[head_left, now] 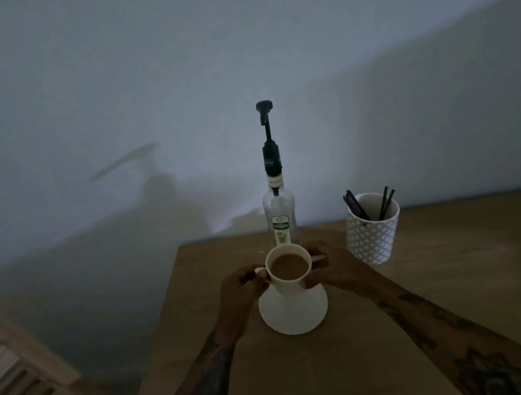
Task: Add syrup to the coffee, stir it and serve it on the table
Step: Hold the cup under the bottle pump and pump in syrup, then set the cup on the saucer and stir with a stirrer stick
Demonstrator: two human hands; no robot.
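Both hands close a grip on the white cup of coffee [289, 274], the left hand [244, 290] pinching its handle and the right hand [329, 268] wrapped round the far side, holding it above the white saucer [295, 316] on the wooden table [442, 287]. Just behind the cup stands the clear syrup bottle [279, 209] with a black pump; its green-and-white label carries writing too dim to read, and to the right sits a white patterned cup of dark stir sticks [373, 229]. The room is dim, with a bare grey wall [158, 58] behind and a slatted wooden rack [36, 393] at left.
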